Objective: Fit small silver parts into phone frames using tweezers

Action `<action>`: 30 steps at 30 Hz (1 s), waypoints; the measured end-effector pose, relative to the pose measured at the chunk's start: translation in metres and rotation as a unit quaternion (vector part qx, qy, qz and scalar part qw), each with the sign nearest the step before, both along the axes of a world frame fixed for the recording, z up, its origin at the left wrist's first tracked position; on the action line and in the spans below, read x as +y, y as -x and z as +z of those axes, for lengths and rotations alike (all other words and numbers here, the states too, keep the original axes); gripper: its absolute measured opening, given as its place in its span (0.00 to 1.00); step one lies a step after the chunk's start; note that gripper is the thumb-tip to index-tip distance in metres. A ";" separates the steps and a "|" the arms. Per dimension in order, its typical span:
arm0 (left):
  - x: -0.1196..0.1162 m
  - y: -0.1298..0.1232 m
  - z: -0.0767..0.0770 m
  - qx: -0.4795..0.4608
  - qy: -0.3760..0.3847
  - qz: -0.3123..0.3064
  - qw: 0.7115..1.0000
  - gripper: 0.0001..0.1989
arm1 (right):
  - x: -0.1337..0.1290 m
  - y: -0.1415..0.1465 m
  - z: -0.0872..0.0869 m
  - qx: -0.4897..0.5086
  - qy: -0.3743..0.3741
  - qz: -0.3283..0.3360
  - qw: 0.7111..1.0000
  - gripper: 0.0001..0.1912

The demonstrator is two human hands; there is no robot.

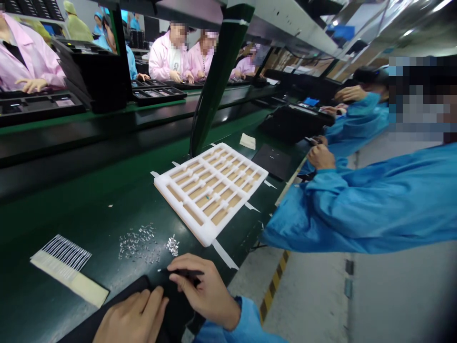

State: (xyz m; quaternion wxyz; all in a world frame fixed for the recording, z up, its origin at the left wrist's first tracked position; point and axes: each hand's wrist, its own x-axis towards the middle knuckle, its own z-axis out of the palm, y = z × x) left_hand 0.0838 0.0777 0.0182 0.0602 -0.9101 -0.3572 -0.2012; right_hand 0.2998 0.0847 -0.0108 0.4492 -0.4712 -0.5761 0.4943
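Well — right hand (209, 290) pinching black tweezers (185, 273) — left hand (130, 318), fingers together, on a black mat (117, 295).

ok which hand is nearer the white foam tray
Right. The right hand is below the white foam tray's corner; the left hand is further off, down and left.

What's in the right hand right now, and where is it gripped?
The right hand pinches slim black tweezers along their middle, between thumb and fingertips, with the pointed tip sticking out to the left.
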 end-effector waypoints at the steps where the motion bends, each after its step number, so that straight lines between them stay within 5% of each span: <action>1: 0.002 0.003 0.002 0.002 -0.003 0.006 1.000 0.24 | 0.000 0.000 0.000 0.007 0.008 0.000 1.000 0.10; 7: 0.011 0.024 0.006 0.031 0.004 0.120 0.992 0.26 | 0.007 0.013 0.005 0.062 0.129 -0.035 0.989 0.20; 11: 0.007 0.040 -0.004 0.086 0.040 0.129 0.987 0.25 | 0.015 0.034 0.005 0.089 0.205 -0.049 0.973 0.26; 16: 0.004 0.049 -0.017 0.084 0.105 0.155 0.979 0.24 | 0.022 0.051 0.006 0.082 0.197 -0.063 0.975 0.24; 23: 0.006 0.044 -0.013 0.076 0.135 0.147 0.977 0.22 | 0.025 0.053 0.011 0.067 0.176 -0.058 0.980 0.19; 30: 0.010 0.041 -0.011 0.087 0.107 0.131 0.982 0.23 | 0.016 0.043 0.003 0.094 0.193 -0.081 0.973 0.29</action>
